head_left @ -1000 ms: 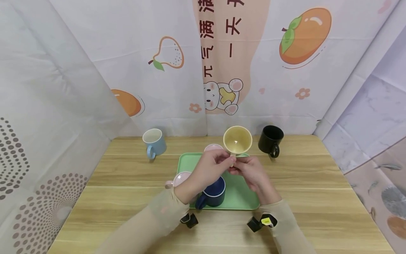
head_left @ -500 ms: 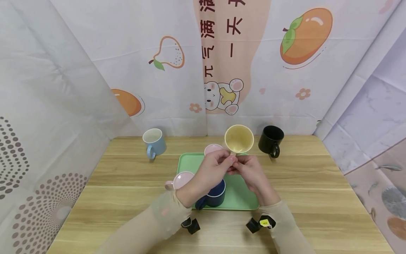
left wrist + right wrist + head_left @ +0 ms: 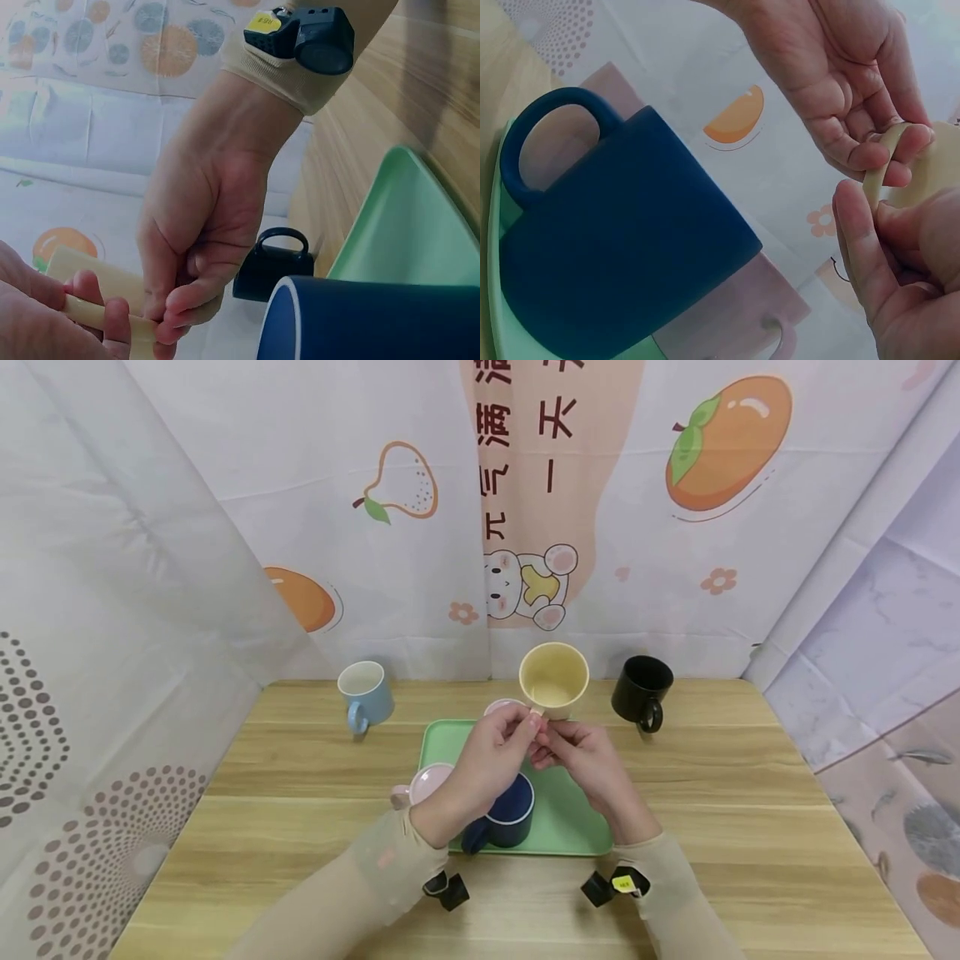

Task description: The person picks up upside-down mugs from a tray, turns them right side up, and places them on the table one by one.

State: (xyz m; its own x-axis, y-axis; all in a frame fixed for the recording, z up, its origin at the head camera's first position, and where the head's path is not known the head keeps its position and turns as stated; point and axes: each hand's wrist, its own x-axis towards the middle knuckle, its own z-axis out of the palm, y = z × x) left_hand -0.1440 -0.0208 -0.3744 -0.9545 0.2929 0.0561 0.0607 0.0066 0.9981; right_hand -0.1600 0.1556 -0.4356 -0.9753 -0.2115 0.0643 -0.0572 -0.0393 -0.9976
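Note:
A pale yellow mug (image 3: 554,675) is held up above the far side of the green tray (image 3: 566,814), its opening tilted toward the head camera. My left hand (image 3: 486,758) grips the mug's handle (image 3: 882,169), with fingers passing through the loop in the right wrist view. My right hand (image 3: 592,764) pinches the same handle close beside the left fingers. Below the hands, a navy blue mug (image 3: 512,818) stands on the tray. One pink mug (image 3: 429,782) is partly hidden by the left forearm; another pink mug (image 3: 502,705) shows behind the left hand.
A light blue mug (image 3: 367,695) stands at the table's back left. At the back right is a black mug (image 3: 641,690), handle toward the front. A printed cloth (image 3: 420,568) hangs behind the wooden table (image 3: 750,827).
The yellow mug has shifted slightly left and upward in the head view, with both hands still on its handle. The other mugs and the tray stay in place.

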